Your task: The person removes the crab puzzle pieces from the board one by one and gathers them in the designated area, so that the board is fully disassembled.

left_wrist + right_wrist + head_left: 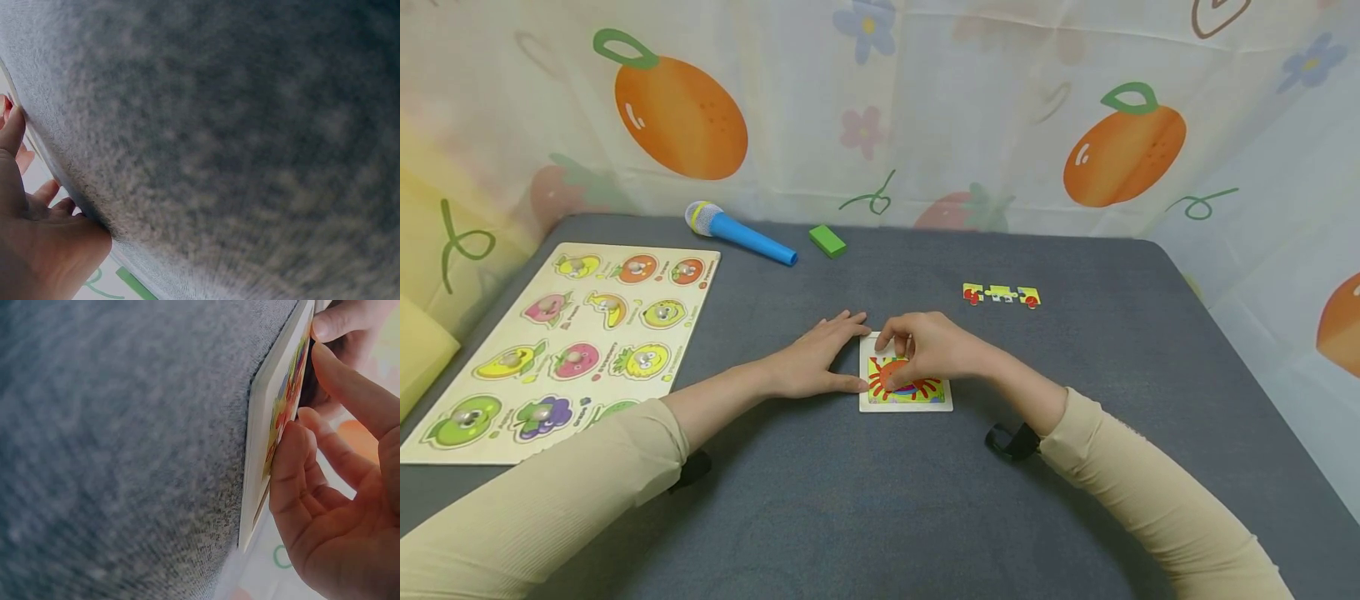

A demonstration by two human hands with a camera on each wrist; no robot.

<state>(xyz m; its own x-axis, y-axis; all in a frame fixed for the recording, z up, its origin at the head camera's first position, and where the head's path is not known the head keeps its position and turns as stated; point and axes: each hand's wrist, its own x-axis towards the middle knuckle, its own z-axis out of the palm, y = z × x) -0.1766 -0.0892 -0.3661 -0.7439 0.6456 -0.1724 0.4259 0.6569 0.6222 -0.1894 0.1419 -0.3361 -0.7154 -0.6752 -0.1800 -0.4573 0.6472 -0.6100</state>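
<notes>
A small white-framed puzzle board (906,407) lies flat in the middle of the table, with a red crab picture (917,388) on a yellow-green ground. My left hand (811,360) rests along the board's left side, its thumb at the lower left edge and its fingers extended near the upper left corner. Over the board, my right hand (936,346) touches the picture with thumb and fingertips spread apart. In the right wrist view, my right hand's fingers (290,456) bend loosely against the board; no piece shows between them. The right hand hides the board's upper right part.
Three loose puzzle pieces (1000,293) lie in a row behind and right of the board. A wooden fruit puzzle (576,329) covers the table's left side. At the back are a blue toy microphone (748,236) and a green block (827,241), before a fruit-print curtain (805,108).
</notes>
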